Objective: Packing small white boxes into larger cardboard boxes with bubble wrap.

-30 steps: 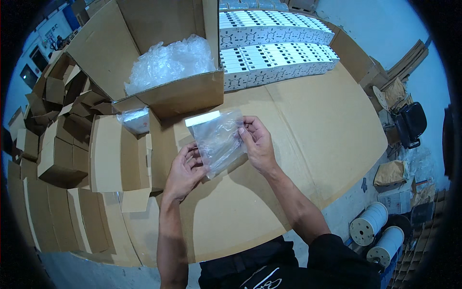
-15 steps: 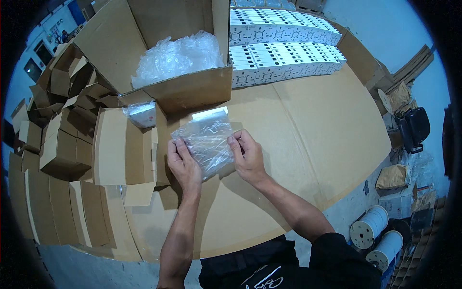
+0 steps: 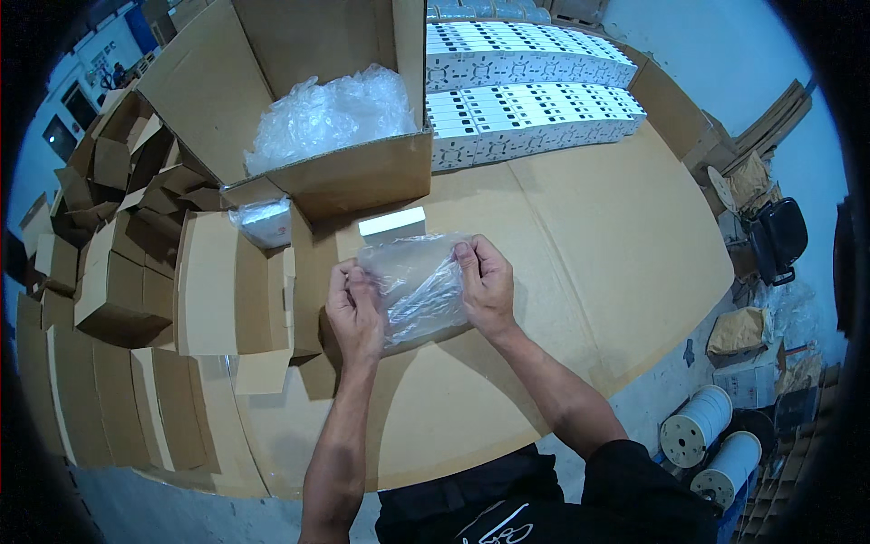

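Observation:
Between my two hands a clear plastic bag (image 3: 419,286) is stretched out above the cardboard-covered table. My left hand (image 3: 355,313) pinches its left edge, and my right hand (image 3: 487,283) grips the right edge with the thumb on top. Just beyond the bag lies a small white box (image 3: 392,224), its near side partly hidden by the plastic. To the left stands an open cardboard carton (image 3: 254,299), with a plastic-wrapped white box (image 3: 265,223) at its far end.
A large open carton (image 3: 362,181) holding crumpled clear plastic bags (image 3: 335,116) stands at the back. Right of it are two rows of stacked white boxes (image 3: 535,131). Open cartons (image 3: 122,281) crowd the left. Cable spools (image 3: 696,426) sit on the floor at right.
My hands have moved apart and slightly right, pulling the bag wider. More of the white box beyond it now shows.

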Motion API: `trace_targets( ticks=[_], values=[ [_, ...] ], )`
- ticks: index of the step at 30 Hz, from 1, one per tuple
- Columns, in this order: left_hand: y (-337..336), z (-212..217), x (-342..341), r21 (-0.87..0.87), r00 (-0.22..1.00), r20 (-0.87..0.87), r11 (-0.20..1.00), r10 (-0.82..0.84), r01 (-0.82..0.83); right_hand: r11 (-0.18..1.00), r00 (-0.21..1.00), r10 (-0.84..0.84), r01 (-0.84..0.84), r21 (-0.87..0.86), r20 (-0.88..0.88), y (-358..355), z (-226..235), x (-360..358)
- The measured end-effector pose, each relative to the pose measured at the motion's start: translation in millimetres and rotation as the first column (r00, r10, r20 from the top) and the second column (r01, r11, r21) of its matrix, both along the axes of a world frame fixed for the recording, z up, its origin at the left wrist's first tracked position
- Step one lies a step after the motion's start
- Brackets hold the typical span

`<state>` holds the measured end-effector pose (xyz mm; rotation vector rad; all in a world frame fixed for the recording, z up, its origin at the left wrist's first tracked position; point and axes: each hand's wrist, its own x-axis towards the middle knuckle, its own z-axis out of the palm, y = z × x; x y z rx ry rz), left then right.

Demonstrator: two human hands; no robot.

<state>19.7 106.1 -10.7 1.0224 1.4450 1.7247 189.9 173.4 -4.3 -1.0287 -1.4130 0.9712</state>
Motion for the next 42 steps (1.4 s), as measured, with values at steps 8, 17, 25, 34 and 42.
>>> trace_targets(
  ticks=[8, 17, 25, 34, 42],
  values=[
    [3, 14, 8, -0.090, 0.948, 0.101, 0.946, -0.302, 0.311, 0.978, 0.997, 0.006, 0.010, 0.207, -0.078, 5, 8, 6],
    [4, 12, 7, -0.127, 0.955, -0.111, 0.957, -0.276, 0.262, 0.777, 0.894, -0.162, -0.146, 0.612, 0.418, 5, 25, 17],
    [5, 9, 0, -0.291, 0.923, -0.220, 0.924, -0.316, 0.247, 0.675, 0.877, -0.185, -0.215, 0.706, 0.444, 5, 26, 21],
    [4, 11, -15, -0.384, 0.817, -0.254, 0.829, -0.518, 0.407, 0.669, 0.768, -0.049, -0.450, 0.592, 0.638, 0, 52, 23],
    [4, 15, -17, -0.413, 0.794, -0.323, 0.832, -0.514, 0.370, 0.827, 0.751, 0.194, -0.471, 0.306, 0.631, 1, 58, 16]
  ],
)
